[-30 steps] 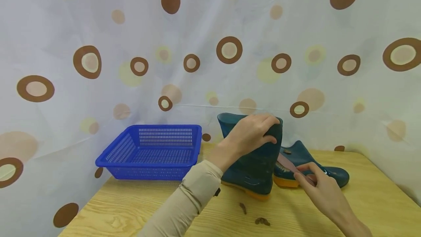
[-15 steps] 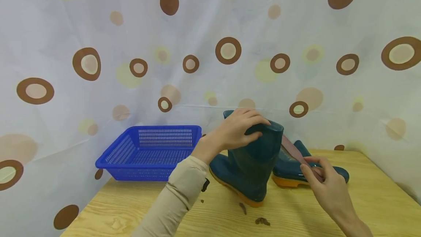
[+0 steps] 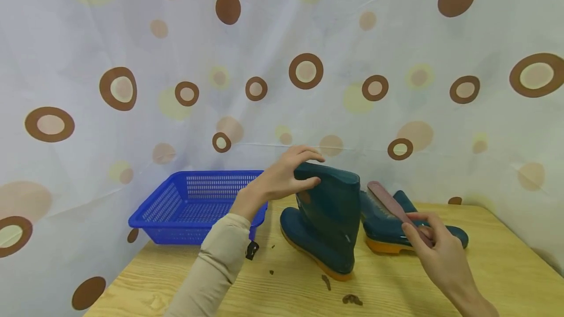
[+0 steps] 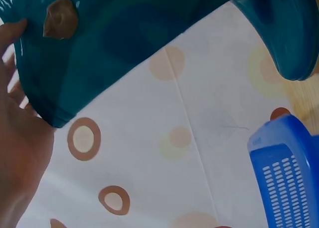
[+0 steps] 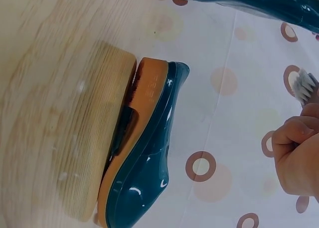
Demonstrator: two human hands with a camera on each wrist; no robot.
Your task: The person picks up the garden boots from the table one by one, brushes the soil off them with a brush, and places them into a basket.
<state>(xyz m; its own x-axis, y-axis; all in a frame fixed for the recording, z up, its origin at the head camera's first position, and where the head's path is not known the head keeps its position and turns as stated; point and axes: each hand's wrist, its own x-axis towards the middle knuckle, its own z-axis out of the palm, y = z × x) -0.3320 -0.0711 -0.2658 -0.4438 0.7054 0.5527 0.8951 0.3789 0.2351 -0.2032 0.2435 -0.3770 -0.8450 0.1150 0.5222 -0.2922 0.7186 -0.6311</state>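
A dark teal rubber boot with an orange sole stands on the table, toe pointing left. My left hand grips its shaft at the top rim, thumb on the near side and fingers over the rim. Close to that thumb, the left wrist view shows a brown mud patch on the shaft. My right hand holds a brush by its pinkish handle, right of the boot and apart from it. Pale bristles show in the right wrist view. Behind the brush lies a second teal boot, toe right.
A blue plastic basket with slotted walls stands at the left of the table. Brown mud bits lie on the wood near the standing boot. A white curtain with brown circles hangs close behind everything.
The left hand has shifted left and turned the boot, so its toe now shows at the left. The brush, earlier partly hidden behind the shaft, has come into full view beside it.
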